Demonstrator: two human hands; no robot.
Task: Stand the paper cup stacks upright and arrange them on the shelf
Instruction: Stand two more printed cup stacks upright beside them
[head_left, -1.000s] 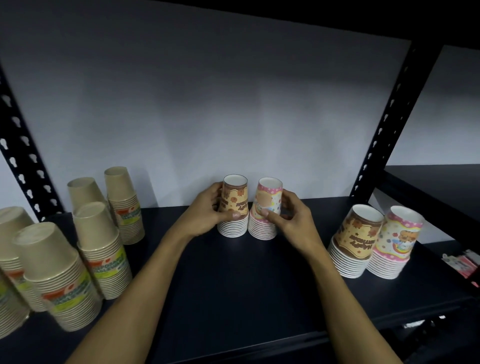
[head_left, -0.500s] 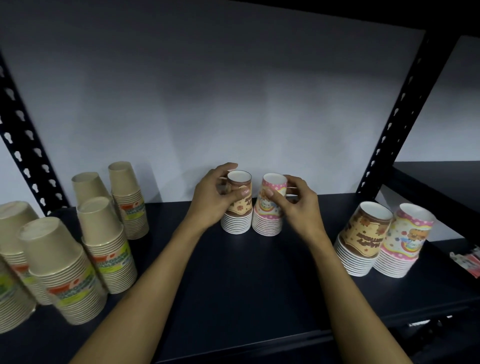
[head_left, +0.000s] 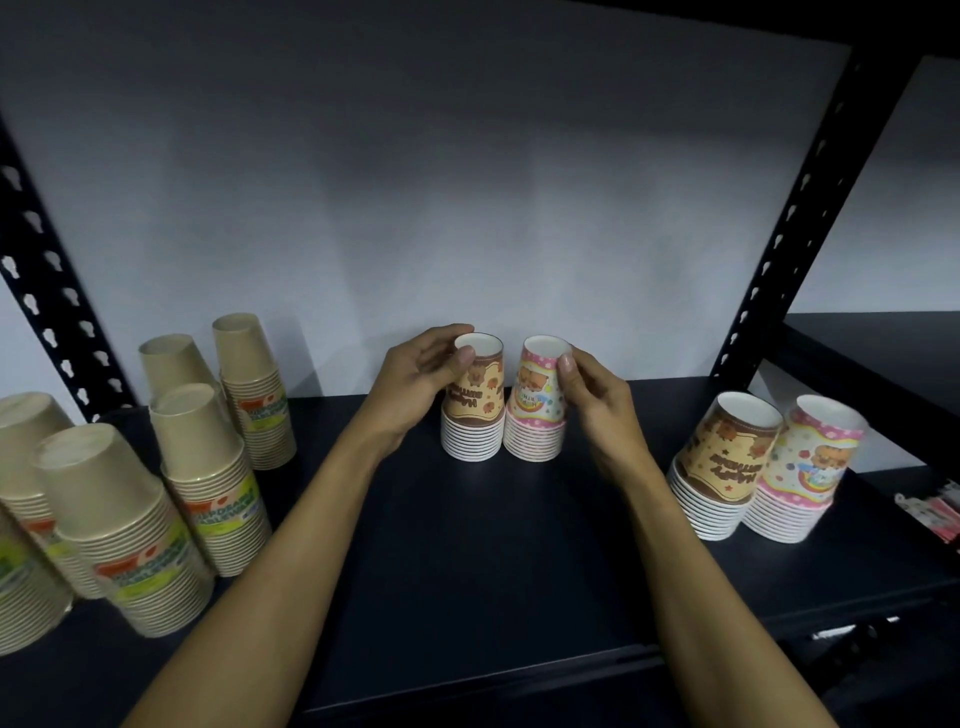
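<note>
Pale grey-white wall (head_left: 467, 208) fills the upper frame, dimly and unevenly lit, darkest toward the top. Black perforated uprights: one at left edge (head_left: 47, 312), one at right (head_left: 795, 249). Dark shelf board (head_left: 493, 561) spans the lower frame. Second shelf board (head_left: 883, 343) at far right, possibly another bay.

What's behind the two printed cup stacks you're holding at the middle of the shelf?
Behind the brown stack and pink stack only bare shelf and the pale back wall show. The strip directly behind them is hidden.

Matt black shelf (head_left: 498, 571); paper cup stacks (head_left: 472, 410)
</note>
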